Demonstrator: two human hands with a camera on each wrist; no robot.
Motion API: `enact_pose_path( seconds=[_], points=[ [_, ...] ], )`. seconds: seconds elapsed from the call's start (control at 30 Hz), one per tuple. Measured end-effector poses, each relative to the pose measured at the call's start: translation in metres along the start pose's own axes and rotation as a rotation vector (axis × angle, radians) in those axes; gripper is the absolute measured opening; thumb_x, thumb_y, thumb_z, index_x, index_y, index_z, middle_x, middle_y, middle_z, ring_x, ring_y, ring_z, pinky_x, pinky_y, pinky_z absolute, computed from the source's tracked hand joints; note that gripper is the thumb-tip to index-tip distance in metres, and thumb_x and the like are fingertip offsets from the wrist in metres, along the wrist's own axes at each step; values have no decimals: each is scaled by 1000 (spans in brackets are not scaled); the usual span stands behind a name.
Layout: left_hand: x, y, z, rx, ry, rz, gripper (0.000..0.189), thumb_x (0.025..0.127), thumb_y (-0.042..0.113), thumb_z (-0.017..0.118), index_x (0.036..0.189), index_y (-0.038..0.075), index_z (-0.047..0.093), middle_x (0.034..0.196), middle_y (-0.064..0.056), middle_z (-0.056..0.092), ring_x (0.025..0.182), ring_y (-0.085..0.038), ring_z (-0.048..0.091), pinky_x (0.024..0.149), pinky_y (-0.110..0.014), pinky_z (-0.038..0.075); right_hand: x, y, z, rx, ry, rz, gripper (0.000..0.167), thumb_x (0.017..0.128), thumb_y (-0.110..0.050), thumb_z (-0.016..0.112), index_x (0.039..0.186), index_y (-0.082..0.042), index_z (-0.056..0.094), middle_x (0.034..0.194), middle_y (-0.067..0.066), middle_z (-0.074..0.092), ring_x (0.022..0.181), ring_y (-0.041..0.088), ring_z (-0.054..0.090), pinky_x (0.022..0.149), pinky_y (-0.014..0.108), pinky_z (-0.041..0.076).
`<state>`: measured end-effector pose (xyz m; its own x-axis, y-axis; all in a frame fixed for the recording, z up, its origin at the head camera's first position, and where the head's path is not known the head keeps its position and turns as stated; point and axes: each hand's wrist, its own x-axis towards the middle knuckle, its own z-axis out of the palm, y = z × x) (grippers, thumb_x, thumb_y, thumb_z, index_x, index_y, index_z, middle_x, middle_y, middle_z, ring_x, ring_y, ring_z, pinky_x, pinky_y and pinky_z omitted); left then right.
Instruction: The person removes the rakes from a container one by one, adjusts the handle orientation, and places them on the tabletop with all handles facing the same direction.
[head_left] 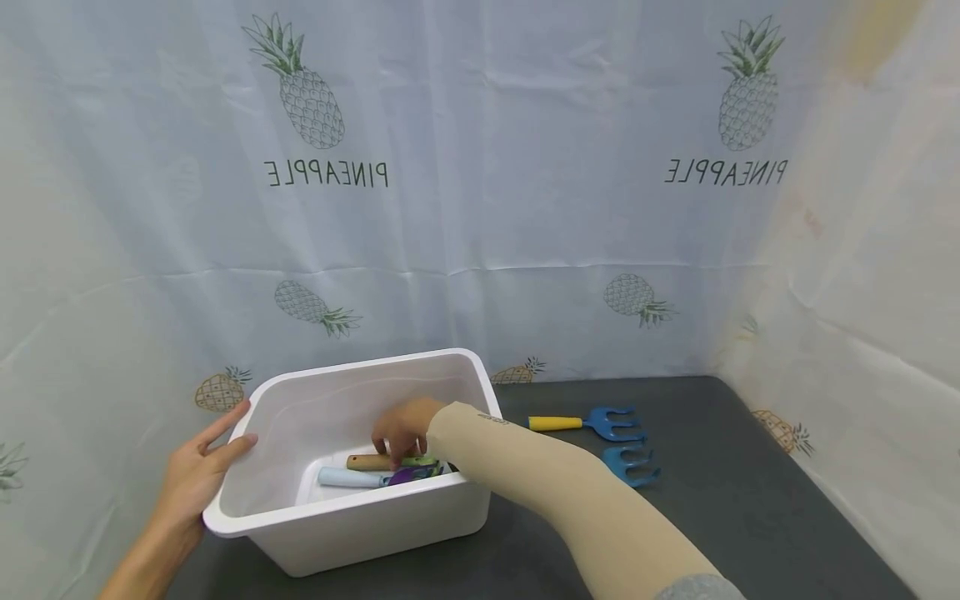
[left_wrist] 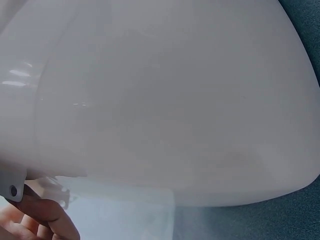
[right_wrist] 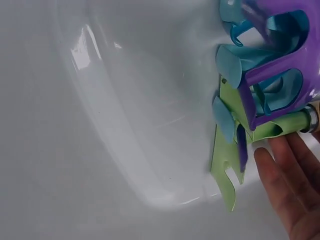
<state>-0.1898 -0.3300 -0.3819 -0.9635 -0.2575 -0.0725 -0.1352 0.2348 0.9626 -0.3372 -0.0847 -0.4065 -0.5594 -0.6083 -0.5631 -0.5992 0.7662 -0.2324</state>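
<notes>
A white plastic tub (head_left: 360, 508) stands tilted slightly across the dark table. My left hand (head_left: 191, 479) holds its left rim, and the left wrist view shows curled fingers (left_wrist: 52, 215) under the lip. Inside the tub is my right hand (head_left: 408, 425), fingers lowered to a small green garden fork with a wooden handle (head_left: 367, 462). In the right wrist view, its extended fingers (right_wrist: 290, 170) lie beside the green fork's neck (right_wrist: 285, 125). A purple hand fork (right_wrist: 280, 65) with a light blue handle (head_left: 348, 477) lies against it, over teal tines (right_wrist: 250, 57).
On the table (head_left: 720, 492) right of the tub lie a blue hand fork (head_left: 611, 423) with a yellow handle (head_left: 555, 423) and a second blue fork (head_left: 630, 465), partly hidden by the right forearm. A pineapple-print curtain (head_left: 555, 208) hangs behind and at both sides.
</notes>
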Motion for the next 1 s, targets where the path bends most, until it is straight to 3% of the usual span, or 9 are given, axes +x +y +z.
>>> enact_pose_path(
  seconds=[0.2,0.53,0.7,1.0],
  points=[
    [-1,-2,-2,-61,-19,-3,74,100,25,70,163,20,31,90,30,71,80,-4,75,67,-30,64,1,-7,3,-135,10,-11,16,96,-30,75,100,-18,65,88,-5,64,78,12,66,64,27,60],
    [2,-2,1,-55,-8,15,73,99,25,71,161,19,34,91,31,70,79,-3,75,66,-28,64,-5,-9,6,-171,44,-9,15,96,-17,73,96,-21,58,91,-4,61,80,14,65,65,29,59],
    [1,-1,2,-4,2,20,72,100,26,70,161,17,34,90,34,68,79,0,73,66,-27,63,-10,-9,6,-182,32,-10,17,97,-15,70,97,-23,54,93,-5,59,81,15,65,65,29,59],
    [1,-3,0,-41,6,23,70,100,23,70,161,21,35,91,34,68,77,-1,74,64,-27,63,-5,-13,-1,-165,16,-38,21,95,-12,71,103,-22,54,96,-5,58,84,13,64,66,29,61]
  ],
)
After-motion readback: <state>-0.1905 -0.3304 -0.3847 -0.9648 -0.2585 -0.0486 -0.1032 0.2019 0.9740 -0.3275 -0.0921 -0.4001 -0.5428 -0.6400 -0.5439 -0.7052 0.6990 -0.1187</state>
